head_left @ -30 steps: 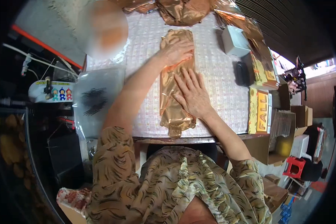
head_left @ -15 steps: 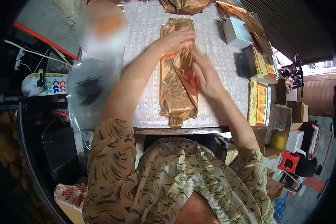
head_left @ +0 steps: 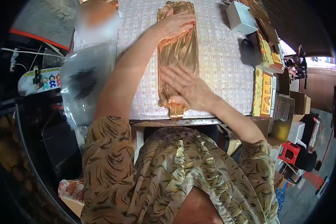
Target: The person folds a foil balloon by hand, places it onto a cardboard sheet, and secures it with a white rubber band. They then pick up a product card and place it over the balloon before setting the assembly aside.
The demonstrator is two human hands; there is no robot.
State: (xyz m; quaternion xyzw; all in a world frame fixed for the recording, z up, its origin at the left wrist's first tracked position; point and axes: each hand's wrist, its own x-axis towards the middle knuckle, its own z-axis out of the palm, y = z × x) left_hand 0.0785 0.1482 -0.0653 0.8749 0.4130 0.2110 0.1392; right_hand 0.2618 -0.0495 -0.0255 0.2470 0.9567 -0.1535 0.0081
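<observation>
A shiny copper-gold foil piece, long and flat, lies lengthwise on the table's patterned cloth, its narrow tab pointing at the near edge. My left hand lies across the foil's far part, fingers pointing right. Over the near part of the foil, my right hand is spread flat with its fingers pointing up and left. Whether that palm touches the foil is hard to tell. The foil under both hands is hidden.
Clear plastic bags lie at the table's left. A white box, a black object and yellow boxes marked FALL line the right side. A blurred round shape is at the far left.
My right hand has moved from the foil's right side to its near part, with fingers spread. The foil's surface looks smoother. The table appears shifted upward in the view.
</observation>
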